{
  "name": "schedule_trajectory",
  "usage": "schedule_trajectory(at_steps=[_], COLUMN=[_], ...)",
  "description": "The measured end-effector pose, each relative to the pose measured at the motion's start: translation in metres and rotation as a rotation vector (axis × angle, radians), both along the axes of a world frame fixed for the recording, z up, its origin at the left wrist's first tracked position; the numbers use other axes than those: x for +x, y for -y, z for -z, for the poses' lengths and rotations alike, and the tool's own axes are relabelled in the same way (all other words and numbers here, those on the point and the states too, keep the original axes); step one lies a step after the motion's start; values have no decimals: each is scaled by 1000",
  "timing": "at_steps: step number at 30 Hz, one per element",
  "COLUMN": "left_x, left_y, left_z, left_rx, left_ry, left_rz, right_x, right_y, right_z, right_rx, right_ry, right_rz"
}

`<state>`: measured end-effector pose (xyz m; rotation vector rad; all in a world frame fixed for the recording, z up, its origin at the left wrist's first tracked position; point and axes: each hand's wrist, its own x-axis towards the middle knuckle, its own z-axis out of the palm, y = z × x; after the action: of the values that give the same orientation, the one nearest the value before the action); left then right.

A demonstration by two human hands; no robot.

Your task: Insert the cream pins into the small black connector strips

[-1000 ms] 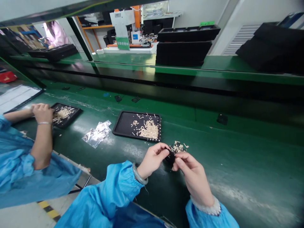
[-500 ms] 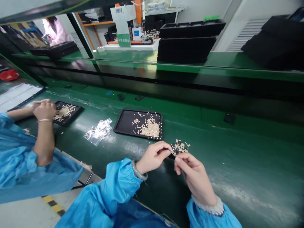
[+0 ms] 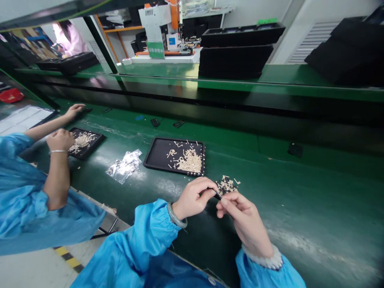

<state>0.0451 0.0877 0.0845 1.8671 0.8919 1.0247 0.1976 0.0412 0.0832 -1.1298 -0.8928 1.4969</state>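
My left hand (image 3: 196,197) pinches a small dark strip-like piece (image 3: 217,195) between thumb and forefinger. At the other end of this piece, the fingertips of my right hand (image 3: 240,212) are closed together. The piece is too small to name, and the fingers cover much of it. Just behind my fingers lies a loose pile of small beige and black pieces (image 3: 228,184). Beyond my left hand, a black tray (image 3: 159,154) holds a heap of small beige strips (image 3: 191,161), mostly at its right end. Small light pieces line the tray's right and near edges.
A clear plastic bag (image 3: 124,166) lies left of the tray. Further left, a co-worker in blue sleeves reaches over another black tray (image 3: 93,148). Thin dark plates (image 3: 155,122) lie along the back, another (image 3: 295,150) at right. Black boxes (image 3: 235,60) stand on the shelf.
My hands stay almost in place, with the right fingers shifting slightly at the dark piece. The co-worker's far hand has moved from their tray toward the back of the bench.
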Motion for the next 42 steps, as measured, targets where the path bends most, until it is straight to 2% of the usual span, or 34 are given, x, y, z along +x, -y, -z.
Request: schedule_trajectory(at_steps=[15,22,28,32,34,37,39,42], left_x=[-1,-3,-1,-2,-2,-3,-3,-3], left_y=[-2,-3,-2,-1,-1,-3,-5,-8], left_z=[0,1,6,7,6,6,9,14], left_rx=[191,281,240,267,284,288,293,314], left_ry=[-62,-154,-116,-129,-137,-148,-174,-252], left_rz=[37,94,20,64,39,-115,-167,-154], right_x=[4,3,6,12,21,40,51,57], right_y=[-1,-2,-3,-5,-12,-40,-69,-108], right_z=[0,-1,2,2,2,3,6,18], right_rx=[-10,-20,-135,-106,-59,41,121,204], right_ry=[26,104,-33,36,131,340,445,495], right_rz=[-77,-52,-52,-74,-70,-36,88,284])
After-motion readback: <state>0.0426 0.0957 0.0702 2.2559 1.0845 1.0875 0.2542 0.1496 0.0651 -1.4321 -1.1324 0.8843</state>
